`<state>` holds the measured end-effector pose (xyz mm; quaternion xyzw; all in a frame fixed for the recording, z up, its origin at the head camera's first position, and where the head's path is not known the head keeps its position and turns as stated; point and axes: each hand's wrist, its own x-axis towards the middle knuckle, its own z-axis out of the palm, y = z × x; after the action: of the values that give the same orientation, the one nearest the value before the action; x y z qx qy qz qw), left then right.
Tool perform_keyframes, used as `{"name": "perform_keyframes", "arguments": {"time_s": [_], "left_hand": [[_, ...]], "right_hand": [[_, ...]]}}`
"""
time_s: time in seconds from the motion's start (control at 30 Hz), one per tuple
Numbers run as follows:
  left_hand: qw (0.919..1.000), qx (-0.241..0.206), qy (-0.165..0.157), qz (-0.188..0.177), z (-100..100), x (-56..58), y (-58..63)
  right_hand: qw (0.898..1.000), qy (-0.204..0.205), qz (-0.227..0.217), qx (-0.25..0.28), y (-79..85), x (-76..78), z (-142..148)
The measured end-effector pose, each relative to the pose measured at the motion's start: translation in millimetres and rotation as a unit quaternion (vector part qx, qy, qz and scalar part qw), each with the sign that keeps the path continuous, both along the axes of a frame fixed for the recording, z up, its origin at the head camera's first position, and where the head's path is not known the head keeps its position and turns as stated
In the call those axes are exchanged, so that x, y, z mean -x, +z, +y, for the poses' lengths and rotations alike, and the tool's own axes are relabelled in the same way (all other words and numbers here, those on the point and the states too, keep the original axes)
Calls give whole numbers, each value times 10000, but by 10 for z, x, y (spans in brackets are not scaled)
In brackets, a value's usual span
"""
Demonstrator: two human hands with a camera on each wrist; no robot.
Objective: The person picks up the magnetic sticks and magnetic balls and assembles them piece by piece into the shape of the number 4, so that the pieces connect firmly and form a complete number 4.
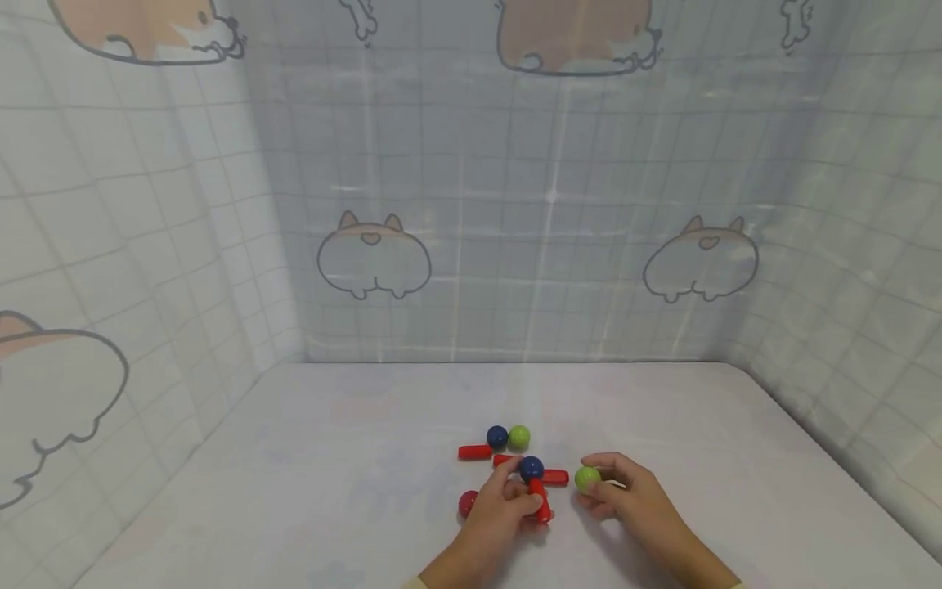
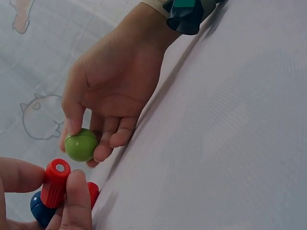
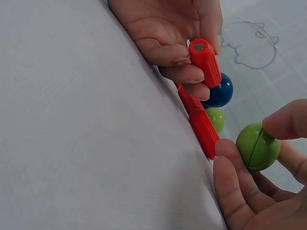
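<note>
My left hand (image 1: 495, 517) pinches a ribbed red rod (image 1: 540, 501) between thumb and fingers. A dark blue ball (image 1: 531, 468) sits at the rod's far end. The rod's near end, with a small round socket, shows in the left wrist view on the red rod (image 2: 55, 184). To the right, my right hand (image 1: 639, 495) holds a green ball (image 1: 588, 478) by thumb and fingertips. A seam runs round that green ball (image 3: 258, 146) in the right wrist view. A gap separates the ball from the rod.
Beyond the hands lie a second blue ball (image 1: 497, 437), another green ball (image 1: 519, 437) and more red rods (image 1: 474, 452). A red ball (image 1: 467, 504) is partly hidden by the left hand. The white table (image 1: 353, 425) meets a printed curtain (image 1: 471, 319) behind.
</note>
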<state>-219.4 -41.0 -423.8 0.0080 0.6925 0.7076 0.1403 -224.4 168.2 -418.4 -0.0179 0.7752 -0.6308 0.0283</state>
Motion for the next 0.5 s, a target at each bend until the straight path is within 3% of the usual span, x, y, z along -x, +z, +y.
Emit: {"name": "perform_keyframes", "arguments": {"time_s": [0.3,0.5], "left_hand": [[9999,92,92,104,17,7,1],[9999,-38,20,138,2,-5,1]], "right_hand": [[9997,232,-25,24,9,-41,-10],[9975,697,-10,141,6,-82,-5]]}}
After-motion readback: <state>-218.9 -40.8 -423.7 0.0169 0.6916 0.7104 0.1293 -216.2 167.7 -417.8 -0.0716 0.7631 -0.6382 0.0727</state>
